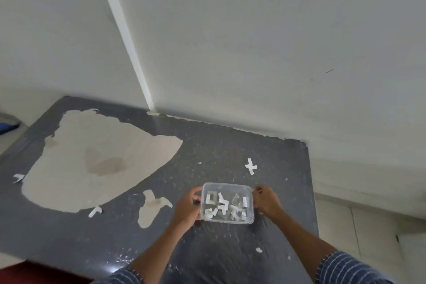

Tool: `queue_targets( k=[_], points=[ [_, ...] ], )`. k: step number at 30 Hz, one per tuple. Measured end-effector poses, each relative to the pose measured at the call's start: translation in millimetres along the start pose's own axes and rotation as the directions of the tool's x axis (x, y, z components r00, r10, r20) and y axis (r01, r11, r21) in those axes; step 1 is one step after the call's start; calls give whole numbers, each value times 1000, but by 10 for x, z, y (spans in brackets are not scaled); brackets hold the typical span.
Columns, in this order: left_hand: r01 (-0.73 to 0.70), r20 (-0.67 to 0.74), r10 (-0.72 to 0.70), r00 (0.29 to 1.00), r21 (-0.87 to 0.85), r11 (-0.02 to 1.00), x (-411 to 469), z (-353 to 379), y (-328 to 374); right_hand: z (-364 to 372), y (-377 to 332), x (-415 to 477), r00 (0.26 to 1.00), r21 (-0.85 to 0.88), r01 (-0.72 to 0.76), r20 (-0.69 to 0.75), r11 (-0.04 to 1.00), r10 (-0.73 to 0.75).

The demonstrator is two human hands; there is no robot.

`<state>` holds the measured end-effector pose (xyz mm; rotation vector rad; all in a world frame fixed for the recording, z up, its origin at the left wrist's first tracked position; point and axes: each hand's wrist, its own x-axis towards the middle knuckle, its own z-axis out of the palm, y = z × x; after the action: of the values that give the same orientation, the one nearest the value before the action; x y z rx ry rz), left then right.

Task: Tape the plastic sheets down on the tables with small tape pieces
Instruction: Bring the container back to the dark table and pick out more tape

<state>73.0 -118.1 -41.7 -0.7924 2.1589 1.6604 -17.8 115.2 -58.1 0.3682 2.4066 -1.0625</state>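
Clear plastic container (227, 184) held at both short ends, low over the near-right part of the desk (311, 180); cannot tell if its base rests on the surface or hangs just above. Left hand (187, 207) grips the left wall, thumb hooked over the rim. Right hand (267, 202) grips the right wall, fingers curled on the edge. Neither hand is free. The tape pieces (221, 205) lie loose inside the container, a jumble of short white strips pointing every way, so directly between the two hands and about equally near each. Container's long axis runs hand to hand, left-right. The plastic sheet (230, 249) shows as glossy wrinkles on the dark top just nearer than the container and seems to run under it. A taped cross (250, 166) sits stuck down beyond the container, toward its far-right corner, near but apart. A large pale worn patch (92, 159) lies well off to the container's far left. Judgement: one hand must let go of a wall and dip inward to pick a strip; either could, the reach is short from both sides.
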Motion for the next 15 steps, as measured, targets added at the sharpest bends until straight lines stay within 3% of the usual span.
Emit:
queue_targets(
  k=[3,6,11,15],
  points=[
    [-37,83,32,996,62,997,115,-106,-4,-23,-114,146,994,-38,5,-113,999,-9],
    [-93,68,83,994,166,982,215,-180,-14,-51,-244,302,986,-115,68,-144,991,-85],
    [-152,32,149,988,270,951,404,-279,22,25,-389,579,971,-300,211,-48,931,-235],
    [-167,26,167,986,268,949,482,-306,52,122,-370,690,958,-564,239,3,791,-288]
  ],
)
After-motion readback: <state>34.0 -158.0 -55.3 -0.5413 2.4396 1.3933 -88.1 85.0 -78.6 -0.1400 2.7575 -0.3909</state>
